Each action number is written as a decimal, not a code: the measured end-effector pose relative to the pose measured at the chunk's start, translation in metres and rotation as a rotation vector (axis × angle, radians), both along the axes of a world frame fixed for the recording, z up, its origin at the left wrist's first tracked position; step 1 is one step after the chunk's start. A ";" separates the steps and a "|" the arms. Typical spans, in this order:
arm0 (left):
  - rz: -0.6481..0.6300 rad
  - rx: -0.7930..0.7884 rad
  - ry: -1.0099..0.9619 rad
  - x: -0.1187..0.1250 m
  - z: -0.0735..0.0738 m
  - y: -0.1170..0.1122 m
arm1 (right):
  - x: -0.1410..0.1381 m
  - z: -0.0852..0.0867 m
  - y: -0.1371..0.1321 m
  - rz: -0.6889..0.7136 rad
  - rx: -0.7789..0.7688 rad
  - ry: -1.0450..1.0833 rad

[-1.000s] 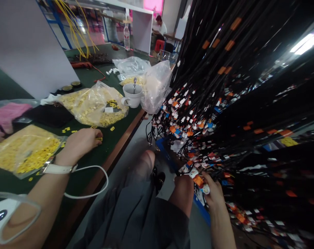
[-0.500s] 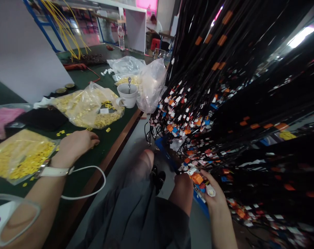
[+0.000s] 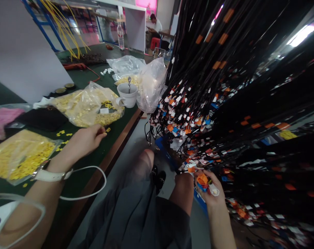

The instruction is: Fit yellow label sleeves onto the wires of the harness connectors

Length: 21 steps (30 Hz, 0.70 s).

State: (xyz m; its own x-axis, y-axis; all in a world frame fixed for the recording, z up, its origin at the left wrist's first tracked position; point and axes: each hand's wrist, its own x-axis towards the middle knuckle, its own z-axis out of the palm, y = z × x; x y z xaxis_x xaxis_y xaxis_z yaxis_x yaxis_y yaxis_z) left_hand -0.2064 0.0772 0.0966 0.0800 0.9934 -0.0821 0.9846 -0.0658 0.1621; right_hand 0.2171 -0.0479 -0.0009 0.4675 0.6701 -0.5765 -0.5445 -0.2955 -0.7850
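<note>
The right hand (image 3: 211, 199), its fingers curled around mixed plugs (image 3: 202, 179) beyond the right edge of the table (image 3: 94, 155), could lose one if a black cable (image 3: 190, 52) pulls. The white cord (image 3: 105, 180) looped over that edge might snag and jerk the left hand (image 3: 85, 141), its fingertips nearly meeting (on what, if anything, I cannot tell); that could knock the loose yellow clip (image 3: 108, 130) beside them off, or tip the mug (image 3: 129, 101) farther along the edge.
</note>
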 end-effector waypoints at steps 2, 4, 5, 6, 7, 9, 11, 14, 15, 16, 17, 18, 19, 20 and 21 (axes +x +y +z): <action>-0.126 0.050 -0.130 0.015 0.006 -0.004 | -0.004 0.003 0.003 0.000 -0.002 -0.007; -0.245 0.051 -0.211 0.034 0.012 -0.009 | -0.009 0.005 0.004 0.000 0.003 -0.004; -0.298 0.047 -0.241 0.045 0.014 -0.012 | -0.011 0.006 0.005 0.003 0.010 -0.001; -0.354 0.031 -0.272 0.057 0.015 -0.015 | -0.014 0.007 0.005 0.008 0.020 0.002; -0.413 0.016 -0.311 0.070 0.015 -0.019 | -0.016 0.007 0.005 0.012 0.030 0.002; -0.534 -0.038 -0.403 0.095 0.012 -0.028 | -0.020 0.007 0.005 0.004 0.043 -0.005; -0.623 -0.090 -0.516 0.120 0.005 -0.037 | -0.022 0.006 0.003 -0.015 0.044 -0.007; -0.694 -0.152 -0.693 0.154 -0.008 -0.053 | -0.022 0.005 0.000 -0.020 0.048 0.006; -0.705 -0.194 -0.764 0.164 -0.014 -0.057 | -0.022 0.005 0.000 -0.020 0.045 0.010; -0.704 -0.248 -0.841 0.174 -0.020 -0.061 | -0.022 0.006 -0.001 -0.020 0.039 0.016; -0.697 -0.298 -0.918 0.182 -0.027 -0.063 | -0.022 0.006 -0.001 -0.022 0.034 0.022; -0.675 -0.340 -0.989 0.191 -0.034 -0.065 | -0.021 0.007 -0.001 -0.024 0.032 0.029; -0.643 -0.384 -1.053 0.198 -0.041 -0.066 | -0.020 0.007 -0.001 -0.025 0.033 0.037; -0.597 -0.432 -1.116 0.205 -0.048 -0.066 | -0.019 0.007 -0.001 -0.023 0.037 0.045; -0.542 -0.491 -1.178 0.211 -0.054 -0.066 | -0.018 0.007 -0.001 -0.020 0.039 0.056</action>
